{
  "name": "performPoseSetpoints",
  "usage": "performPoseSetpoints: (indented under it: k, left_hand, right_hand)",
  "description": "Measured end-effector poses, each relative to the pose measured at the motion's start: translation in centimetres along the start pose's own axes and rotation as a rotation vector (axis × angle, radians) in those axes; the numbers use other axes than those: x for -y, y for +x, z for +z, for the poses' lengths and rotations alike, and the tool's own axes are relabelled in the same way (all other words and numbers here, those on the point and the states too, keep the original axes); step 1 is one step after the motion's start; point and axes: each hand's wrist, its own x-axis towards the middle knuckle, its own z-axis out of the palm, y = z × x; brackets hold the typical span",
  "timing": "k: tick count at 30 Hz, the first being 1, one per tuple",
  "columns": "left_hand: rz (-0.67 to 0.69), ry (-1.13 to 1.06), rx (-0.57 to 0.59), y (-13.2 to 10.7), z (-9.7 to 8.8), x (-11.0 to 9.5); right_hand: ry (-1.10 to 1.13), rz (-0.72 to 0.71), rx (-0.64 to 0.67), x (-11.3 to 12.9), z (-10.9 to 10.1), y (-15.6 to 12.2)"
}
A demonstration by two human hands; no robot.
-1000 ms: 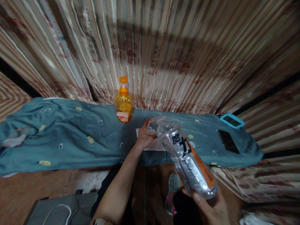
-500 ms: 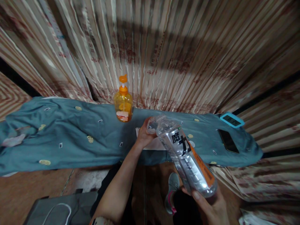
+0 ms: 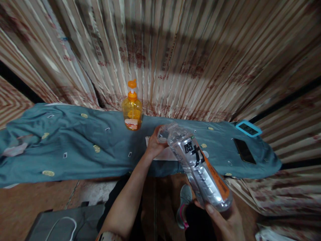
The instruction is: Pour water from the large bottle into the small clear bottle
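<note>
My right hand (image 3: 225,222) grips the base of a clear plastic drink bottle (image 3: 198,167) with an orange and black label, held tilted with its neck pointing away from me. My left hand (image 3: 154,142) is closed around the bottle's cap end, above a white cloth or paper (image 3: 165,154) lying on the teal sheet (image 3: 75,147). An orange pump bottle (image 3: 131,112) stands upright on the sheet, just beyond and left of my left hand.
A dark phone (image 3: 244,151) and a small blue-framed device (image 3: 248,128) lie at the sheet's right end. Striped curtains (image 3: 175,57) hang behind. A grey case with a white cord (image 3: 60,226) sits on the floor at lower left. My shoe (image 3: 184,201) shows below.
Almost nothing has moved; both hands keep their hold on the bottle, which has shifted very slightly upward in the view.
</note>
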Motion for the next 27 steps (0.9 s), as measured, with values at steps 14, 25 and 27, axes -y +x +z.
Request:
performPoseSetpoints:
  k: [14, 25, 27]
  left_hand:
    - [-0.023, -0.076, 0.011, 0.2, 0.5, 0.8]
    - [-0.033, -0.100, 0.001, 0.4, 0.5, 1.0]
    - [-0.047, -0.097, 0.002, 0.4, 0.4, 0.9]
  right_hand:
    - [0.071, -0.007, -0.005, -0.2, 0.3, -0.1]
    - [0.141, 0.011, -0.005, 0.0, 0.6, -0.2]
    - [0.154, 0.013, -0.002, -0.1, 0.7, -0.2]
